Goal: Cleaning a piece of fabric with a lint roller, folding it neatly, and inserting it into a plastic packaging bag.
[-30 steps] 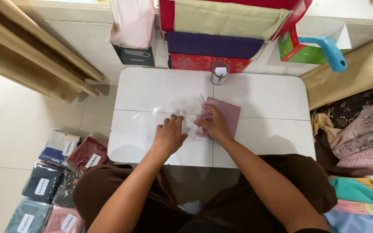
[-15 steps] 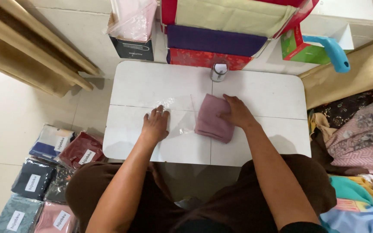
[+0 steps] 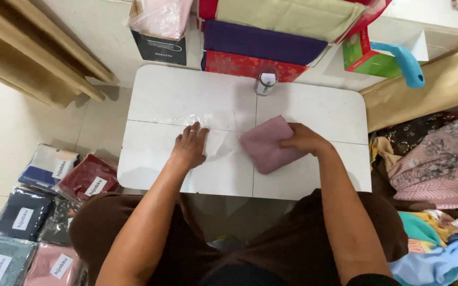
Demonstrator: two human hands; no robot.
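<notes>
Lying diagonally, the folded mauve cloth [image 3: 267,144] is gripped by the right hand [image 3: 302,142]; the left hand [image 3: 190,148] presses flat on the clear plastic bag [image 3: 216,132].

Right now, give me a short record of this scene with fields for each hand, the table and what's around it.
left hand: flat on clear plastic bag
right hand: grips folded mauve cloth
table: white, low, folding
on table: small tape roll at far edge
floor left: packed cloths with labels
floor right: loose fabrics
</notes>
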